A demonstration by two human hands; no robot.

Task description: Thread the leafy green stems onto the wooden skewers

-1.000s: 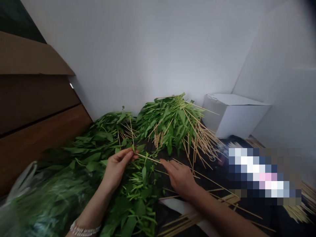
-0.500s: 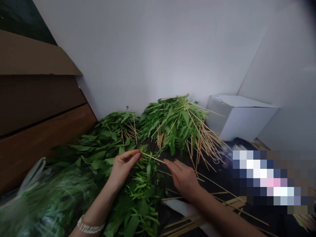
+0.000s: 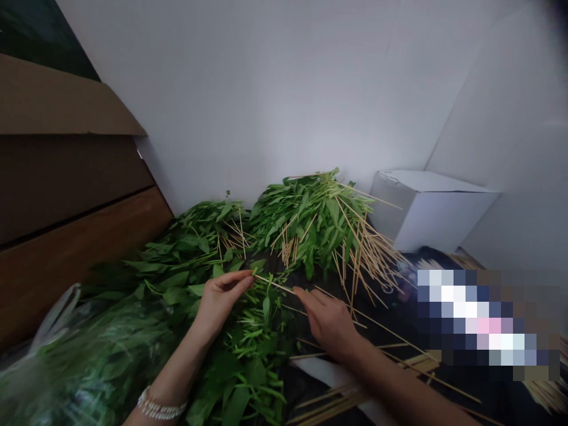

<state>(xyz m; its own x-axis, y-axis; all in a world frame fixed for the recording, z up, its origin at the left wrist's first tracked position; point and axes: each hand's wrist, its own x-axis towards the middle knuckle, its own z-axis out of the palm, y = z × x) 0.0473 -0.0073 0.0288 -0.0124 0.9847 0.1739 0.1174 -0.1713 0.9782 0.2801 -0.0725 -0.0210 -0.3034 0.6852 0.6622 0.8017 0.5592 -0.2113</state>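
Note:
My right hand (image 3: 326, 316) is closed around a thin wooden skewer (image 3: 274, 284), which slants up to the left. At the skewer's far end, my left hand (image 3: 225, 296) pinches a short green stem (image 3: 254, 271), its tip showing at the fingertips. The skewer meets the stem there; whether it has gone in is too small to tell. Beneath both hands lie cut leafy green stems (image 3: 252, 331). Beyond them rests a heap of leafy greens (image 3: 302, 210) with many skewers (image 3: 373, 248) sticking out on its right side.
Loose skewers (image 3: 328, 408) and a white sheet (image 3: 319, 370) lie under my right forearm. A clear plastic bag of greens (image 3: 97, 355) is at the lower left. Cardboard (image 3: 53, 100) stands at the left, a white box (image 3: 444, 213) at the back right. A blurred patch covers the right side.

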